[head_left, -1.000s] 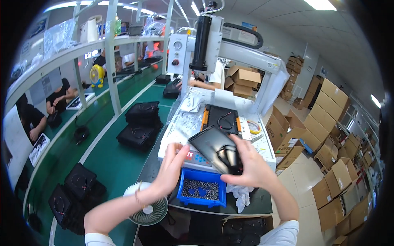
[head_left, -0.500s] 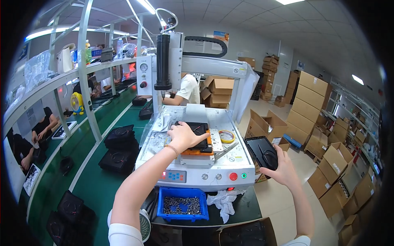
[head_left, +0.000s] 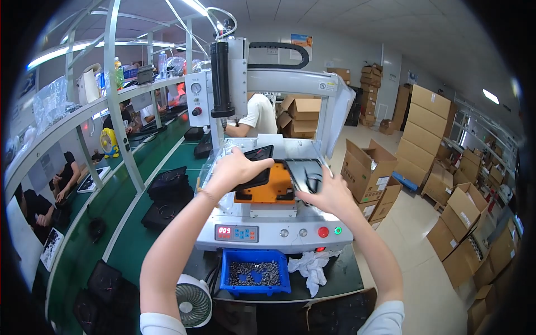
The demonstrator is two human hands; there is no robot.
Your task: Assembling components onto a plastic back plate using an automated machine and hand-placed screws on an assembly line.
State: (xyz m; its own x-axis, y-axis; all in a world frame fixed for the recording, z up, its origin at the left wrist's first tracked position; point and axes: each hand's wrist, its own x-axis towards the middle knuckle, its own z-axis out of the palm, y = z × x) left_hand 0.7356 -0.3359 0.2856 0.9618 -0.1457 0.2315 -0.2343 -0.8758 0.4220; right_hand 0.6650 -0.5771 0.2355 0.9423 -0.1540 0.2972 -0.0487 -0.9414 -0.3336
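My left hand [head_left: 237, 170] is closed on a black rectangular plastic housing [head_left: 260, 178], tilted just above the left side of an orange fixture [head_left: 274, 185]. Between thumb and fingers, my right hand [head_left: 332, 195] grips a second black housing [head_left: 298, 167], its shiny inside showing a dark looped cable. That one is tilted over the fixture's right side. The fixture sits on the bed of a white benchtop machine [head_left: 212, 233], whose black cylindrical head [head_left: 220, 81] hangs behind my left hand.
A blue bin [head_left: 228, 286] of small metal parts stands before the machine, beside crumpled white cloth [head_left: 312, 271] and a round fan [head_left: 194, 304]. Stacked black housings [head_left: 167, 209] lie on the green bench at left. Cardboard boxes [head_left: 363, 173] stand right. Other people work beyond.
My left hand has lifted its housing off the orange fixture and tilted it, baring the fixture. My right hand has brought its housing leftward from beside the machine to over the fixture.
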